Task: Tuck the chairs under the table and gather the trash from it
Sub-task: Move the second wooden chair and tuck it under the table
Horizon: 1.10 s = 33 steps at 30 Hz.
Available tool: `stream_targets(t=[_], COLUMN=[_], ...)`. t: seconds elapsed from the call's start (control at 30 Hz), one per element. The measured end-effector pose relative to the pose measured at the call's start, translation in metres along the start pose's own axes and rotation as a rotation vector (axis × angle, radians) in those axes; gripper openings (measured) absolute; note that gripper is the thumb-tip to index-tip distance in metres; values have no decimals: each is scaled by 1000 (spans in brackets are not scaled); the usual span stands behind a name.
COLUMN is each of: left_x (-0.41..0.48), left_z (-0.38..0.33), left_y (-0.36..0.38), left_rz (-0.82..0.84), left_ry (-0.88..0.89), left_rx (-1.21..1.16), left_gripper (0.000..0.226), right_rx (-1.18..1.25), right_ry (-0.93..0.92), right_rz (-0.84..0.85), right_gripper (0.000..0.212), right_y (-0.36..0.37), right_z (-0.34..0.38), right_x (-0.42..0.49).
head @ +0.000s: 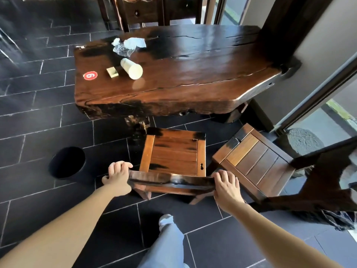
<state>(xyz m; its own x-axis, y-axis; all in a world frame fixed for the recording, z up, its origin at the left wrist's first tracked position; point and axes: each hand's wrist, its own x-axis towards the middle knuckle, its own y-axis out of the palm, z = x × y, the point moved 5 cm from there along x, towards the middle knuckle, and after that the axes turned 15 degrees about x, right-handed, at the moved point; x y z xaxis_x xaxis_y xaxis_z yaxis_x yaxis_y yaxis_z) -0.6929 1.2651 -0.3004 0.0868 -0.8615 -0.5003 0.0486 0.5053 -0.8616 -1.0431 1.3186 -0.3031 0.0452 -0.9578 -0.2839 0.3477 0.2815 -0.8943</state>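
Note:
A wooden chair stands on the floor in front of the thick slab table, its seat apart from the table's near edge. My left hand grips the left end of its backrest and my right hand grips the right end. A second wooden chair stands to the right, turned at an angle. On the table's left part lie crumpled clear plastic and tissue, a cream cylinder on its side and a small yellowish box.
A black round bin stands on the dark tiled floor left of the chair. A red number sticker marks the table's left edge. More dark chairs stand beyond the table. A wall and glass door frame close the right side.

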Motion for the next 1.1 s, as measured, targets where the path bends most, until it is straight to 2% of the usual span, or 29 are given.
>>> stream_targets(t=[0.27, 0.4, 0.63, 0.77, 0.83, 1.0, 1.1], left_x=[20, 40, 52, 51, 47, 37, 28], left_z=[-36, -51, -71, -70, -71, -65, -66], left_y=[-17, -30, -37, -37, -40, -53, -58], left_rz=[-18, -16, 5, 35, 50, -29, -28], left_ry=[8, 2, -6, -4, -11, -29, -50], left_rx=[-65, -77, -90, -110, -113, -149, -125], left_gripper=[69, 69, 70, 70, 69, 61, 64], right_rx=[-34, -22, 76, 79, 85, 45, 37], right_ry=[-33, 1, 204, 248, 238, 172, 134], right_rz=[114, 154, 327, 333, 323, 224, 281], right_gripper=[51, 42, 47, 46, 51, 80, 88], right_y=[-42, -59, -73, -74, -74, -75, -79], right_z=[-31, -36, -44, -40, -42, -42, -39], right_x=[62, 95, 131, 133, 131, 124, 119])
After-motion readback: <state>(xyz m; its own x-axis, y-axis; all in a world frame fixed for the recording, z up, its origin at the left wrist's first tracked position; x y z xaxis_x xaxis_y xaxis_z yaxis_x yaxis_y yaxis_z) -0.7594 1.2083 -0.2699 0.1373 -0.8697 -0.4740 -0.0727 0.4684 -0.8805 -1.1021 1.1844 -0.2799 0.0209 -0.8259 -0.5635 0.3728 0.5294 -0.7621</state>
